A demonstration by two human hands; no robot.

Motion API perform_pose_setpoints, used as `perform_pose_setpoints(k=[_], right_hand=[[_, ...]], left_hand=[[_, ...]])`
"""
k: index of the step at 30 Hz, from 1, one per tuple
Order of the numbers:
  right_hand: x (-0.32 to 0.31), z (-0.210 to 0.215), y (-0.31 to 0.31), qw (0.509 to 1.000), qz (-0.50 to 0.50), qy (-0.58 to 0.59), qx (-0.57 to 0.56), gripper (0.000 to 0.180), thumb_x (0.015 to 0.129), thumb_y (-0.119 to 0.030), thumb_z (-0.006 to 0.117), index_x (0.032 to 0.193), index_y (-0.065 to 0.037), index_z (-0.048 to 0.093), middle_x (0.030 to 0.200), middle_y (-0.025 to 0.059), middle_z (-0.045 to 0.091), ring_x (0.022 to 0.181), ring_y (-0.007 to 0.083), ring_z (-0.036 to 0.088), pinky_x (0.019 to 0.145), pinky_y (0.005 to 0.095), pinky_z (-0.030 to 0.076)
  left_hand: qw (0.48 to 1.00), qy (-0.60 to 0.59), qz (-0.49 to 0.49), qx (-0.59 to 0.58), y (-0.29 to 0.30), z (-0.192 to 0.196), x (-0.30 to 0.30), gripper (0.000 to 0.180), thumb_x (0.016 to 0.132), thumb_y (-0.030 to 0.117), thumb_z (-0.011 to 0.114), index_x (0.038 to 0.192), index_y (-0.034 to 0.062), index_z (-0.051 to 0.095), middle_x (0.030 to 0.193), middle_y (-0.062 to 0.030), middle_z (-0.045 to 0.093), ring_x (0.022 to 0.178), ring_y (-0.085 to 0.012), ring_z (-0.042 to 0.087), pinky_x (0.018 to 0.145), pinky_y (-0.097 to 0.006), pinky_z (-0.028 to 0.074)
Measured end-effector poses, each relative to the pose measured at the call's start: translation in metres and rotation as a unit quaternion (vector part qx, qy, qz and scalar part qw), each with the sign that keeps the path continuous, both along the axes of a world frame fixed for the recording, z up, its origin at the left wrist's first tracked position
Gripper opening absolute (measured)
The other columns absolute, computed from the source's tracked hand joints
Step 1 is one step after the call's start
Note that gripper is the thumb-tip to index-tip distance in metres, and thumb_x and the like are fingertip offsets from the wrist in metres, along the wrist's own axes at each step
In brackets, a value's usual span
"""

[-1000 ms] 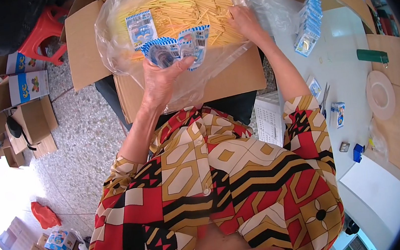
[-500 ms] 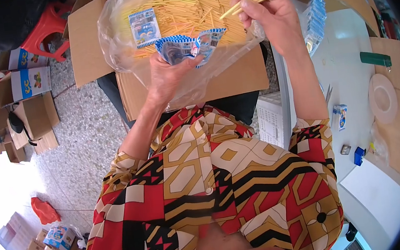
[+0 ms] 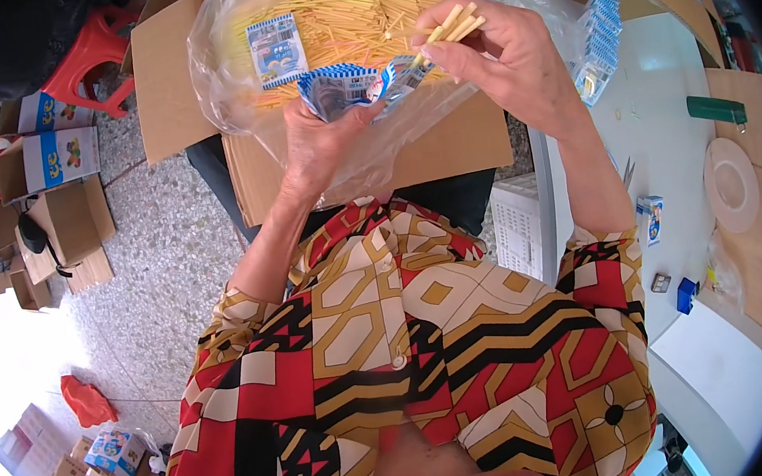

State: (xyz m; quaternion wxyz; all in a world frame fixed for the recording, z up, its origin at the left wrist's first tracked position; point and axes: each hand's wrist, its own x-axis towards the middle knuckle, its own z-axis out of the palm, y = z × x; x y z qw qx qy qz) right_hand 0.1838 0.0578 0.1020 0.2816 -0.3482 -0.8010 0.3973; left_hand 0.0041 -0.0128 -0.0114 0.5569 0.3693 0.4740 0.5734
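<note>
Brown cardboard box (image 3: 447, 152), lined with a clear plastic bag (image 3: 214, 82), holding a heap of thin yellow sticks (image 3: 349, 14). Over its near side, the person's left hand (image 3: 317, 146) grips a blue-and-white packet (image 3: 335, 93), mouth open. The right hand (image 3: 516, 60) pinches a small bunch (image 3: 462, 26) of sticks at that mouth; whether the tips are inside is hard to tell.

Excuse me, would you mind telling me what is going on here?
A person in a patterned shirt holds blue-and-white packets in the left hand. The right hand pinches a few pale yellow sticks close beside the packets; whether their lower ends are inside is hard to tell. In front, a cardboard box with a clear plastic liner holds many loose sticks, with a flat packet lying on top.
</note>
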Motion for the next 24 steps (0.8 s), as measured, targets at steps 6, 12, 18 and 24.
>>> perform_pose_setpoints(k=[6, 12, 18, 24], right_hand=[[0.004, 0.006, 0.003, 0.99, 0.017, -0.139, 0.03, 0.014, 0.083, -0.01, 0.063, 0.094, -0.004, 0.061, 0.072, -0.0015, 0.055, 0.06, 0.0047, 0.044, 0.052, 0.0207, 0.037], [-0.005, 0.01, 0.014, 0.993, 0.067, -0.088, -0.037, 0.014, 0.084, -0.012, 0.061, 0.094, -0.002, 0.06, 0.072, -0.0019, 0.054, 0.059, 0.0057, 0.044, 0.052, 0.0211, 0.036], [0.005, -0.002, 0.027, 0.974, 0.105, 0.001, -0.201, 0.015, 0.086, -0.012, 0.059, 0.099, -0.004, 0.059, 0.08, -0.0026, 0.057, 0.062, 0.0028, 0.045, 0.055, 0.0179, 0.037], [0.007, -0.017, 0.017, 0.984, 0.07, 0.057, -0.156, 0.016, 0.084, -0.009, 0.062, 0.099, -0.004, 0.06, 0.088, -0.0009, 0.058, 0.073, 0.002, 0.051, 0.063, 0.0167, 0.041]], left_hand=[[0.998, 0.055, -0.008, 0.025, 0.002, 0.002, -0.001, 0.016, 0.073, 0.0, 0.069, 0.089, 0.0027, 0.067, 0.08, 0.0009, 0.066, 0.071, -0.0036, 0.057, 0.066, -0.02, 0.048], [0.994, 0.087, -0.002, 0.067, 0.002, 0.003, -0.001, 0.02, 0.074, 0.0, 0.069, 0.094, 0.0025, 0.066, 0.086, 0.0003, 0.067, 0.076, -0.0044, 0.058, 0.071, -0.021, 0.048], [0.994, 0.062, -0.027, 0.083, 0.001, 0.007, -0.005, 0.025, 0.074, 0.002, 0.071, 0.099, 0.0026, 0.064, 0.091, -0.0003, 0.066, 0.079, -0.0052, 0.058, 0.074, -0.022, 0.049], [0.998, -0.028, -0.043, 0.023, 0.001, 0.014, -0.002, 0.028, 0.074, 0.001, 0.071, 0.101, 0.0034, 0.063, 0.093, -0.0011, 0.065, 0.082, -0.0078, 0.059, 0.076, -0.024, 0.049]])
